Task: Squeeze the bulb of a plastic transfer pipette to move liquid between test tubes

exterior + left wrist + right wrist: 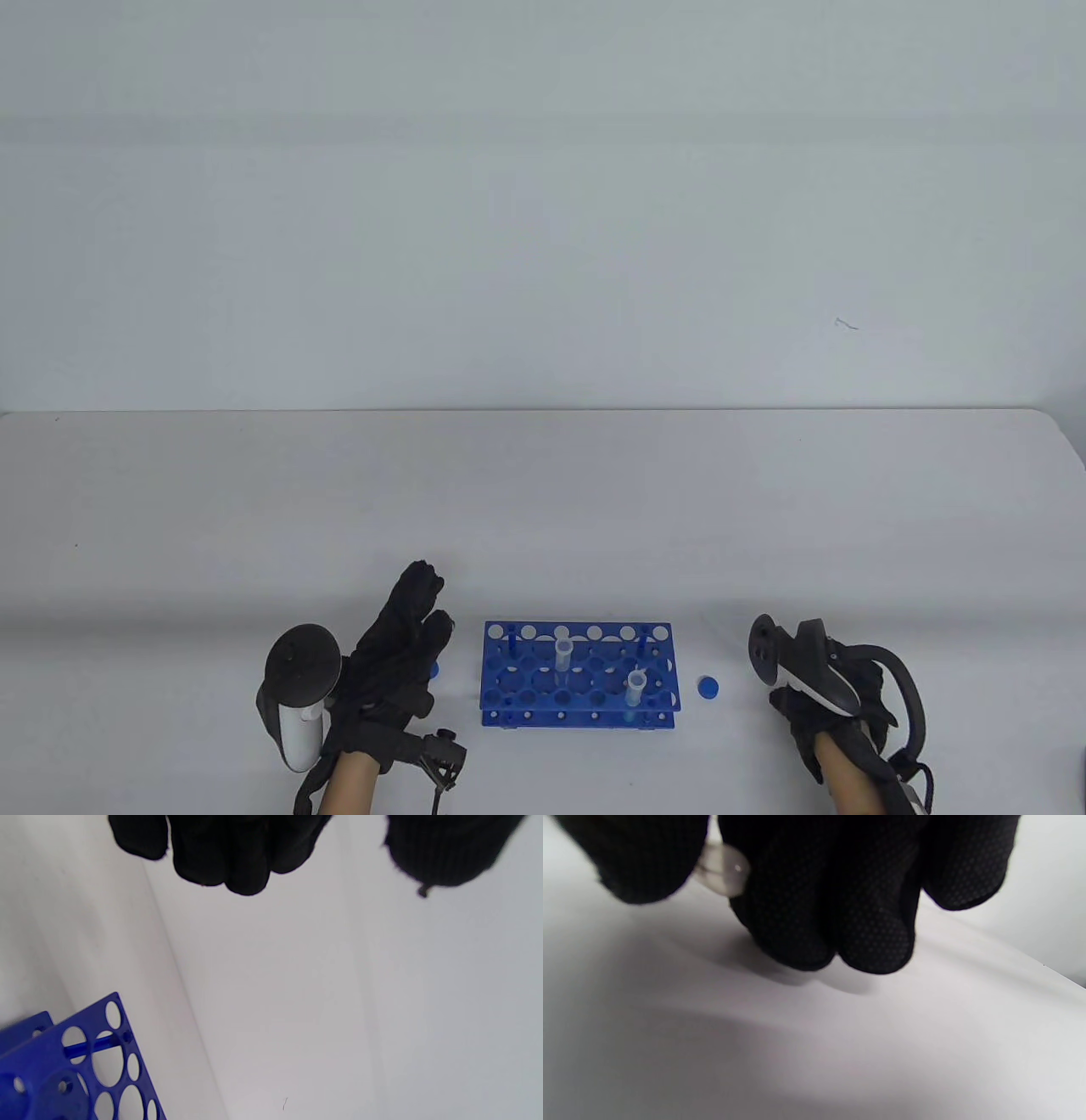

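You are at the pick-up step: your right hand (827,688) rests on the table (543,509) to the right of the blue rack (579,675), and the right wrist view shows its thumb and fingers (814,899) curled around a rounded translucent piece, judged to be the pipette bulb (723,872). A faint thin line near the rack's far right corner may be the stem, but that cannot be confirmed. Your left hand (394,654) lies beside the rack's left end, fingers extended and holding nothing. Two clear uncapped test tubes (563,658) stand upright in the rack; a blue cap (708,687) lies between rack and right hand. Next, lift the pipette and guide its tip into one tube before squeezing
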Demonstrator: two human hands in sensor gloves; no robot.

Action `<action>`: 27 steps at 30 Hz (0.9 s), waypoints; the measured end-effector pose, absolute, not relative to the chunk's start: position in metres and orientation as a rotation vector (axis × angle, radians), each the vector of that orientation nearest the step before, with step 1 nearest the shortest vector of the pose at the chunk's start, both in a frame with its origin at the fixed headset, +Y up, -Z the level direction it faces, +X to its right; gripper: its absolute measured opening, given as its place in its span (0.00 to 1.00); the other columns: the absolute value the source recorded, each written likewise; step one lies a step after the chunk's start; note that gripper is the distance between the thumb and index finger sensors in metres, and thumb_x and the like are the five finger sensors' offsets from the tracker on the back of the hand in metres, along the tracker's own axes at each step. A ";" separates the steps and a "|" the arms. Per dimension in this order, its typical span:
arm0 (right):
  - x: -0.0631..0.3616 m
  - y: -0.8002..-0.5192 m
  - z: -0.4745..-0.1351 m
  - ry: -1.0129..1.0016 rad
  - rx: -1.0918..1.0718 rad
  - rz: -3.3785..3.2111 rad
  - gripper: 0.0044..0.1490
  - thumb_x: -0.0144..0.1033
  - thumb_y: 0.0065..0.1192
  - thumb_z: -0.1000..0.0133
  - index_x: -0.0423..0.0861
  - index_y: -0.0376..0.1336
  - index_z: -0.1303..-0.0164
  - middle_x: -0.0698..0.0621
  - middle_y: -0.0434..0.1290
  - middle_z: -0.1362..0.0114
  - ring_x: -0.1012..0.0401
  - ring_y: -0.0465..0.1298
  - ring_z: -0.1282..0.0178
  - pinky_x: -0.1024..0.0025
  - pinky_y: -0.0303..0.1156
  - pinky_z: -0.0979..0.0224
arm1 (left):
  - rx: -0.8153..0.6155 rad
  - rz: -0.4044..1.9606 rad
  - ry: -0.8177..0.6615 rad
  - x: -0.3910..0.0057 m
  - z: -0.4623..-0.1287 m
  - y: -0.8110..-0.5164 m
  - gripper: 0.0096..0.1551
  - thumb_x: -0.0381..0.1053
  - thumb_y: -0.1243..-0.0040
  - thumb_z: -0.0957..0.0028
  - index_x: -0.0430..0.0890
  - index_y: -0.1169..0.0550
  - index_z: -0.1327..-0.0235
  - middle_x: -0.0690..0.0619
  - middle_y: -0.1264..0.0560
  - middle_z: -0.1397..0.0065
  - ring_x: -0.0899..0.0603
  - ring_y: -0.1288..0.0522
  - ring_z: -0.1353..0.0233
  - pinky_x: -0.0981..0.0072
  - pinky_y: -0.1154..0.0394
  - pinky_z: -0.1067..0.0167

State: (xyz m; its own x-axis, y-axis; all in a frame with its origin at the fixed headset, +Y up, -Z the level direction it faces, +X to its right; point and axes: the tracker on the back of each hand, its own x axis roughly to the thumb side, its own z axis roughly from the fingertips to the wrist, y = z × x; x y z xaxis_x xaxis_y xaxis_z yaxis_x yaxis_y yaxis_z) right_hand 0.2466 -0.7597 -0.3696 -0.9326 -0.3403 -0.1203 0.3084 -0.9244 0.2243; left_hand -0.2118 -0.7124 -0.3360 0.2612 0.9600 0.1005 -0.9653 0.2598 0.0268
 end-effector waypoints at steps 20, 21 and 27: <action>0.258 -0.741 -0.370 -0.424 0.301 -2.996 0.39 0.56 0.66 0.65 0.47 0.71 0.48 0.55 0.83 0.50 0.55 0.82 0.47 0.45 0.71 0.33 | 0.072 1.303 -0.055 -0.211 -0.337 -0.715 0.56 0.75 0.50 0.58 0.52 0.44 0.16 0.49 0.40 0.12 0.39 0.42 0.16 0.40 0.44 0.19; 0.263 -0.733 -0.368 -0.391 0.293 -3.075 0.39 0.56 0.66 0.65 0.46 0.71 0.47 0.54 0.83 0.49 0.55 0.82 0.47 0.45 0.70 0.33 | 0.070 1.299 -0.052 -0.211 -0.337 -0.716 0.56 0.75 0.50 0.58 0.52 0.44 0.16 0.49 0.40 0.12 0.39 0.42 0.16 0.40 0.44 0.19; 0.288 -0.699 -0.354 -0.101 -0.019 -3.654 0.48 0.56 0.65 0.63 0.44 0.65 0.34 0.49 0.80 0.36 0.52 0.80 0.40 0.50 0.73 0.37 | 0.059 1.276 -0.040 -0.212 -0.338 -0.718 0.56 0.76 0.50 0.58 0.52 0.44 0.16 0.49 0.40 0.12 0.39 0.42 0.16 0.40 0.44 0.19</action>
State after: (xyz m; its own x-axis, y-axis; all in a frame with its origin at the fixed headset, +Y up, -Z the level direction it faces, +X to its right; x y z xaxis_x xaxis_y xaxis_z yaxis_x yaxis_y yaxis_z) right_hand 0.2877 -0.6987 -0.3542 -0.8708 0.4917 -0.0039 -0.4911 -0.8694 0.0545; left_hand -0.2123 -0.7180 -0.3381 0.2898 0.9550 0.0630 -0.9571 0.2889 0.0223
